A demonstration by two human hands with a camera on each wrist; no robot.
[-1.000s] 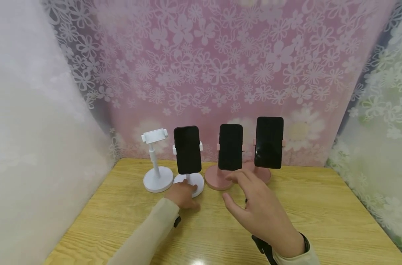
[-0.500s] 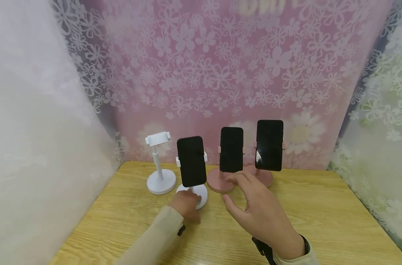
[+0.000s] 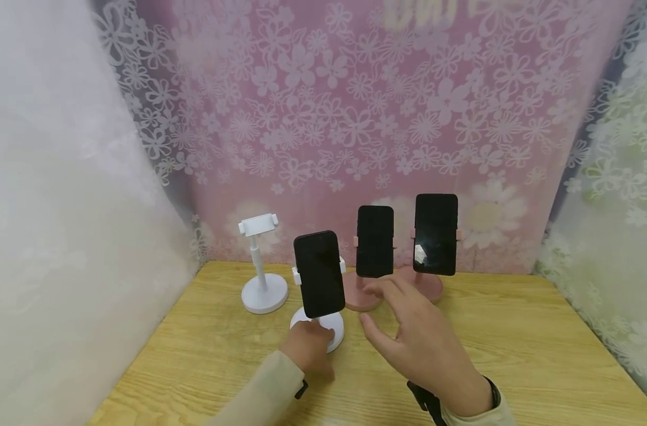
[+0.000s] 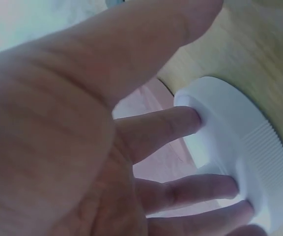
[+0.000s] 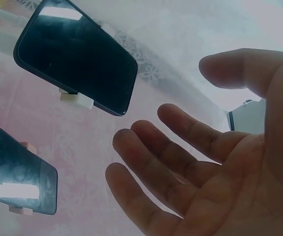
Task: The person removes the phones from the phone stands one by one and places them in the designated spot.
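My left hand (image 3: 308,349) rests its fingertips on the round base of a white phone stand (image 3: 335,324), which holds a black smartphone (image 3: 319,274) upright and slightly tilted. In the left wrist view, nearly straight fingers press on the top of that white base (image 4: 225,123), while the thumb stays off it. My right hand (image 3: 424,340) hovers over the table with loosely bent fingers and holds nothing. Its fingertips are nearest to a pink phone stand (image 3: 361,299) carrying another smartphone (image 3: 375,241), and partly cover the base. The right wrist view shows that hand's palm (image 5: 230,196) with spread fingers.
A white phone stand (image 3: 264,293) without a phone stands at the back left. Behind my right hand is a second pink stand (image 3: 430,287) with a larger smartphone (image 3: 435,234). A floral curtain (image 3: 355,118) closes off the back of the wooden table (image 3: 195,349).
My left hand has drawn the white stand with its smartphone toward me and slightly right, away from the row. The phone leans more. My right hand has stayed nearly still.
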